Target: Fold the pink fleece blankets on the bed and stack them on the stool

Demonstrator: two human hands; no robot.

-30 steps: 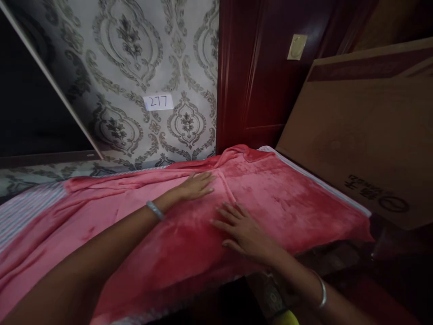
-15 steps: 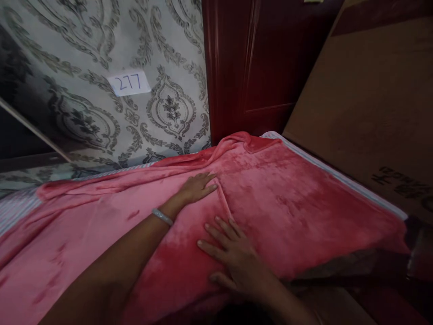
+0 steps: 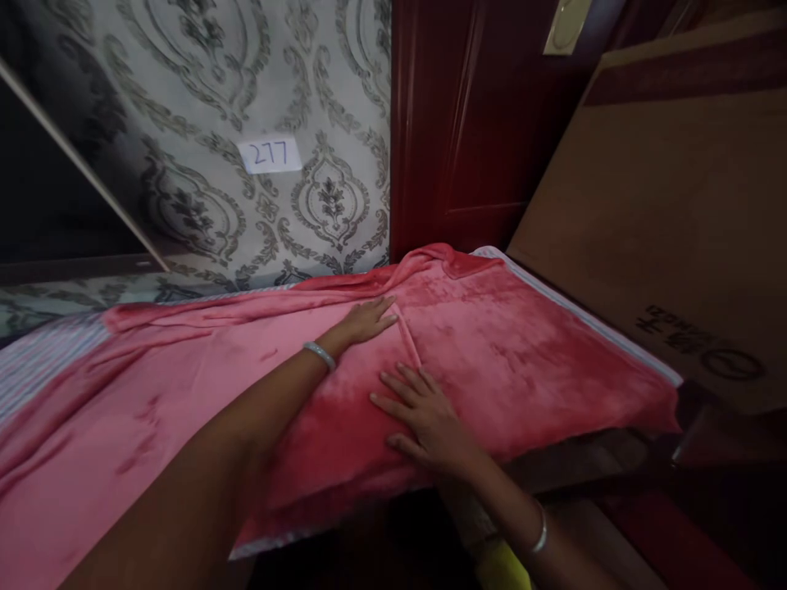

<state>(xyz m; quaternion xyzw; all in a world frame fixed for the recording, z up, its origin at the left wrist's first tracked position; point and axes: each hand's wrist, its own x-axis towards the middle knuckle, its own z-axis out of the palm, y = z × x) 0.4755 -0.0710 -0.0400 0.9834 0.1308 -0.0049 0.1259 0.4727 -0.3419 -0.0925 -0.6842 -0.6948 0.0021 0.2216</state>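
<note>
The pink-red blanket (image 3: 522, 352) lies spread over the bed (image 3: 37, 360), its long axis running left to right and its far right corner toward the dark red wooden door (image 3: 467, 123). Both hands rest flat on it with fingers spread, gripping nothing. The left hand (image 3: 367, 320) is farther, the right hand (image 3: 430, 418) nearer, with a thin raised crease (image 3: 411, 348) between them. The blanket is plush fleece (the sheet beneath is striped). Damask wallpaper (image 3: 246, 82) is behind, and a cardboard box (image 3: 664, 205) leans at the right.

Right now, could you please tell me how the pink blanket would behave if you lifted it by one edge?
Probably floppy: the blanket lies in folds, with a raised crease between the left hand and right hand. It would likely sag rather than hold shape. Its plush nap suggests it may slide on the striped sheet.
</note>
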